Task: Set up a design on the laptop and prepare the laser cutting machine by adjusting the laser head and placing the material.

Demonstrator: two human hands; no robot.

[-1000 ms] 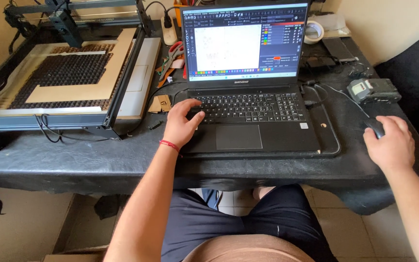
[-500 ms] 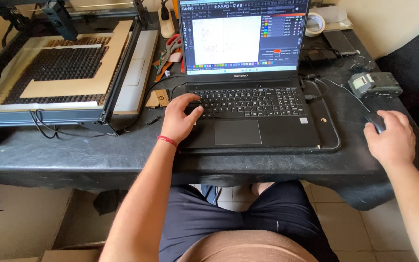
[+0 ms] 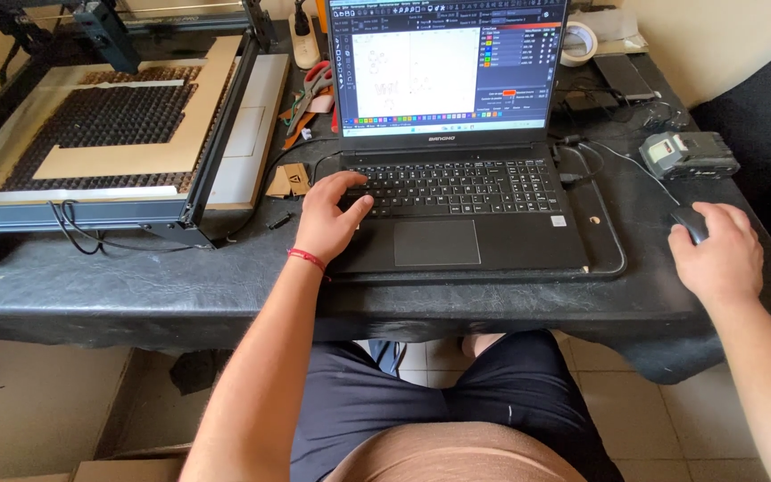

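A black laptop (image 3: pixel 457 241) stands open on a dark table (image 3: pixel 136 286), its screen (image 3: pixel 443 67) lit with a design program. My left hand (image 3: pixel 330 217) rests on the left end of the keyboard (image 3: pixel 457 186), fingers spread over the keys; a red band circles that wrist. My right hand (image 3: pixel 716 253) covers a black mouse (image 3: pixel 691 221) at the table's right side, gripping it.
A laser engraver frame (image 3: pixel 127 125) with a honeycomb bed and a wooden sheet fills the left of the table. Red scissors (image 3: pixel 314 85), small cardboard pieces (image 3: pixel 289 181), a tape roll (image 3: pixel 579 43), a grey battery pack (image 3: pixel 689 156) and cables lie around the laptop.
The view has shifted, with the laptop now lower and more central. The drawing on the screen has changed. Both hands stay on the keyboard and the mouse.
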